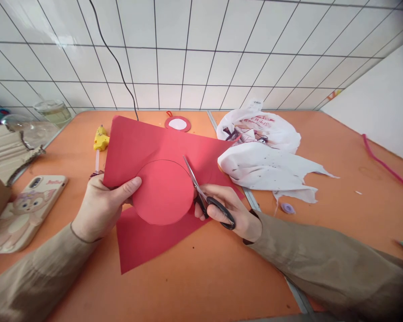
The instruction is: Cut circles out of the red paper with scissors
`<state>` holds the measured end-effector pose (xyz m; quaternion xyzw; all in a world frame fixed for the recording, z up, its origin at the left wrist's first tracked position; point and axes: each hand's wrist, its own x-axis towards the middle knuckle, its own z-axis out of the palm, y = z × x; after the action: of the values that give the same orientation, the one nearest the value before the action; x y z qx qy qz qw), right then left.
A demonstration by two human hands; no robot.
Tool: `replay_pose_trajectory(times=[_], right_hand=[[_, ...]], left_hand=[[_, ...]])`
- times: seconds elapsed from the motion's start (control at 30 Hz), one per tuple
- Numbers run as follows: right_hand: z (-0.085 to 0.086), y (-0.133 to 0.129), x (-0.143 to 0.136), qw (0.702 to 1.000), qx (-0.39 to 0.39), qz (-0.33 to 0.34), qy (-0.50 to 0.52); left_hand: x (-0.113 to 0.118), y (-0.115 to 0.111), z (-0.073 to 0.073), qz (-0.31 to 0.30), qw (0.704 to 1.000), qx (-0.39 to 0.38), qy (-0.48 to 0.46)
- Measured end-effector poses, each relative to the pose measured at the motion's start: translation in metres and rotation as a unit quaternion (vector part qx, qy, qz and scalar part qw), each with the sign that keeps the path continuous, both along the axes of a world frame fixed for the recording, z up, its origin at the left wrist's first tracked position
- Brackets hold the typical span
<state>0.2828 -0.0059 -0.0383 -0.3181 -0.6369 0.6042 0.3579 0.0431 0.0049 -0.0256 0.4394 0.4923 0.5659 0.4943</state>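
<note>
My left hand (104, 201) grips a sheet of red paper (137, 143) at its left side, thumb on top and fingers behind. A drawn circle (163, 192) shows on the sheet; its lower part is cut free, while along the top only a dark line runs. In my right hand (228, 205) is a pair of scissors (218, 210) with black handles, the fingers in the loops. Their blades lie at the circle's right edge, tips pointing up and left over the red paper. A cut flap of the sheet (154, 246) hangs below the circle.
A white plastic bag (265, 165) lies right of the paper. Behind it sits a small red ring with a white centre (177, 124). A yellow glue gun (101, 138) and a phone in a cartoon case (27, 214) are at left. A purple roll (288, 208) lies at right.
</note>
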Motion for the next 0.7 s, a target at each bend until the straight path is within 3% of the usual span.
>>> replay_pose_trajectory(times=[0.7], right_hand=[[-0.0039, -0.0005, 0.0011, 1.000, 0.009, -0.002, -0.006]], left_hand=[[0.0007, -0.0017, 0.0025, 0.011, 1.000, -0.007, -0.013]])
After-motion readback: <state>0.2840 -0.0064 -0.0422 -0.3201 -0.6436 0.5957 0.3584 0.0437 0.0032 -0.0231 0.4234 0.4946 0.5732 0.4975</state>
